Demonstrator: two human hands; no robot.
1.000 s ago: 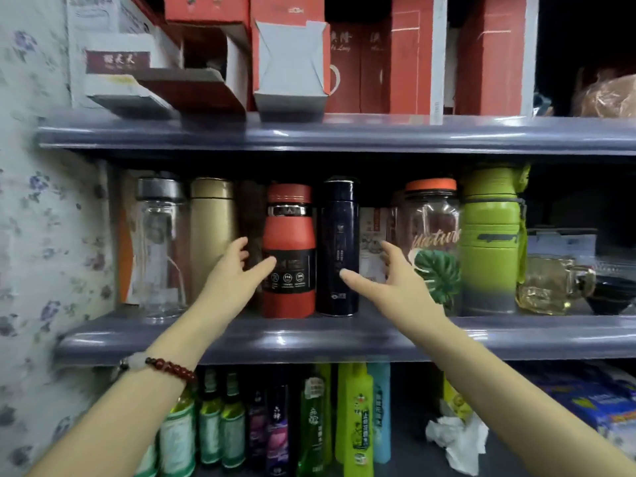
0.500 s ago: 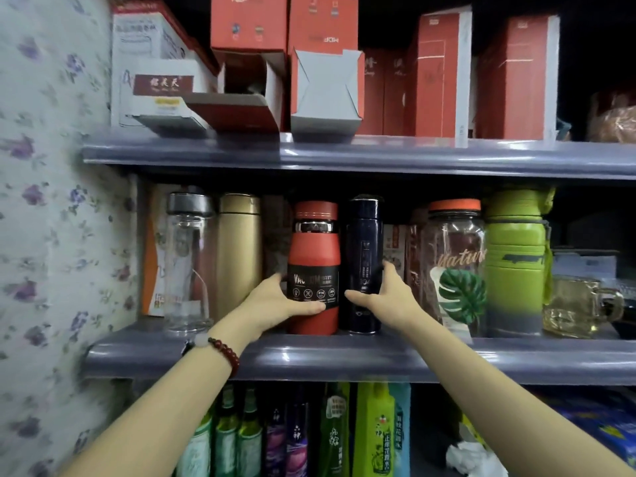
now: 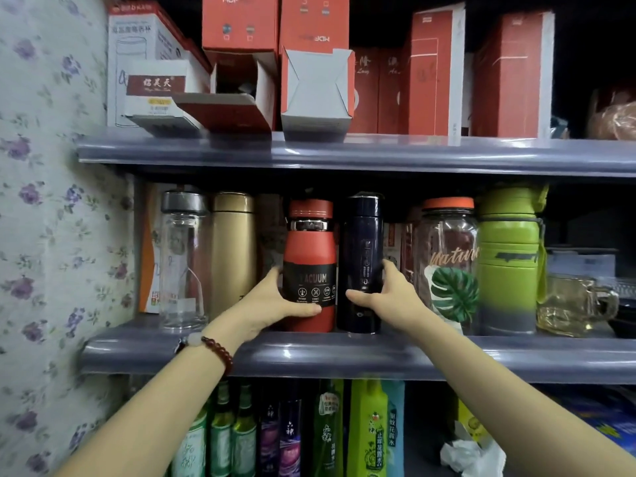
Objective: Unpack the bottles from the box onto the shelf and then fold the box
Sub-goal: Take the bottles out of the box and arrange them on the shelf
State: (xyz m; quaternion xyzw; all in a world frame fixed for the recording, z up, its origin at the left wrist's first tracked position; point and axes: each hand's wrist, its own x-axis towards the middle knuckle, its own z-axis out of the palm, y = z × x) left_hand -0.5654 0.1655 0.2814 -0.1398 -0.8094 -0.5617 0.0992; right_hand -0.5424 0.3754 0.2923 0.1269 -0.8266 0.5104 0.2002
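Now both hands on mid shelf (image 3: 344, 352). L hand (image 3: 272, 304) wraps red bottle (image 3: 309, 266); R hand (image 3: 389, 297) clasps navy bottle (image 3: 363, 259). Both bottles upright, touching, standing on shelf. Emptied boxes (image 3: 241, 94) open on shelf above, not yet folded.

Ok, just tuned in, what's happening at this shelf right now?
A person is setting bottles on the middle shelf. The left hand wraps the lower part of a red vacuum bottle, and the right hand grips the dark navy flask beside it. Both bottles stand upright on the shelf, between a gold flask and a clear jar with an orange lid. An opened red box lies on the shelf above, not yet folded.
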